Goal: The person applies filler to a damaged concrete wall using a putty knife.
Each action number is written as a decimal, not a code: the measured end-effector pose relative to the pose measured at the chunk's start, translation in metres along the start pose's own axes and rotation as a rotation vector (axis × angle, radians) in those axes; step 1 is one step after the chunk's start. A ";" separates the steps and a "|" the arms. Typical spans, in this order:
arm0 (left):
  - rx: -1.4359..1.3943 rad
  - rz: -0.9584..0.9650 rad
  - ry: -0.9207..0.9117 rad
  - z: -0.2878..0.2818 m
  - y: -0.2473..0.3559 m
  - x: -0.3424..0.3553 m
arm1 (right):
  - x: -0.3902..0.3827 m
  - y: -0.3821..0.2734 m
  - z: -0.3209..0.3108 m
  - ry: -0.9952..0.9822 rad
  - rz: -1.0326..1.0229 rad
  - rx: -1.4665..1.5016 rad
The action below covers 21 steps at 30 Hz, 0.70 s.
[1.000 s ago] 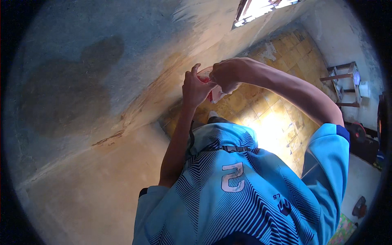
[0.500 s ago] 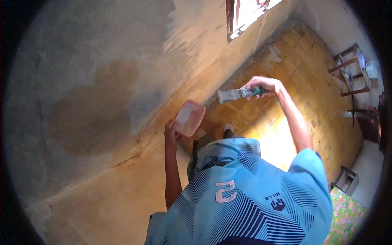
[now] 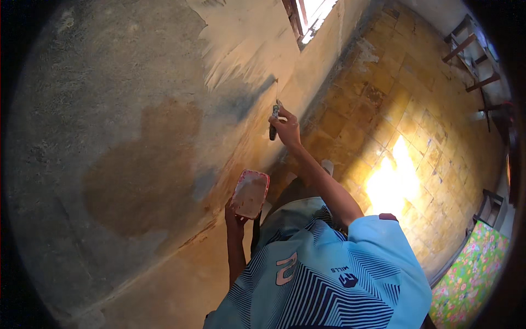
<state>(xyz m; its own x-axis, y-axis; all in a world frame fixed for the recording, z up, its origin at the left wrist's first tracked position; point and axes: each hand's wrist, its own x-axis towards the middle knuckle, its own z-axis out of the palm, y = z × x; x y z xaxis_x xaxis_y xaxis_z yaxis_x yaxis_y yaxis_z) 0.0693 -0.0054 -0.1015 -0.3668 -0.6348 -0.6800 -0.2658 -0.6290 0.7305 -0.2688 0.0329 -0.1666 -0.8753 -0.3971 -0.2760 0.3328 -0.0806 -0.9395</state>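
My right hand (image 3: 288, 127) is closed round the dark handle of a putty knife (image 3: 273, 131). Its blade shows edge-on, the tip at or very near the wall (image 3: 241, 49), where a dark shadow meets it. Lower down and to the left, my left hand (image 3: 234, 220) grips a rectangular plastic tub (image 3: 251, 193) with a red rim, tilted open side up. Pale, greyish paste coats the inside of the tub. Behind the knife, the wall carries a cream-coloured smeared coat with ragged streaks beside bare grey plaster.
A bright window (image 3: 313, 17) opens in the wall at the top. Yellowish tiles cover the floor (image 3: 378, 82), with a strong sunlit patch. A wooden stool-like frame (image 3: 472, 52) stands at the far right, and a flowered cloth (image 3: 468, 274) lies at lower right.
My right hand has swung left from over the floor to the wall, turning the putty knife edge-on. The tub has dropped slightly nearer to my body.
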 end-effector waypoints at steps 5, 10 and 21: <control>0.025 -0.107 0.008 -0.044 0.001 0.017 | -0.004 -0.016 0.041 0.043 0.049 -0.213; 0.090 -0.039 0.083 -0.048 0.019 0.006 | -0.065 0.000 0.045 -0.059 0.057 -0.317; 0.031 -0.077 0.012 -0.103 -0.004 0.040 | 0.023 -0.020 0.036 -0.005 0.079 -0.074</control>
<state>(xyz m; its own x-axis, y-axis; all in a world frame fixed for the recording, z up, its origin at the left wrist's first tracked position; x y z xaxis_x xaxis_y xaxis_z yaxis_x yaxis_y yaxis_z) 0.1479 -0.0749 -0.1383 -0.3334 -0.5903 -0.7351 -0.3203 -0.6624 0.6772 -0.2835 -0.0073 -0.1469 -0.8456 -0.4037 -0.3493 0.3739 0.0190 -0.9273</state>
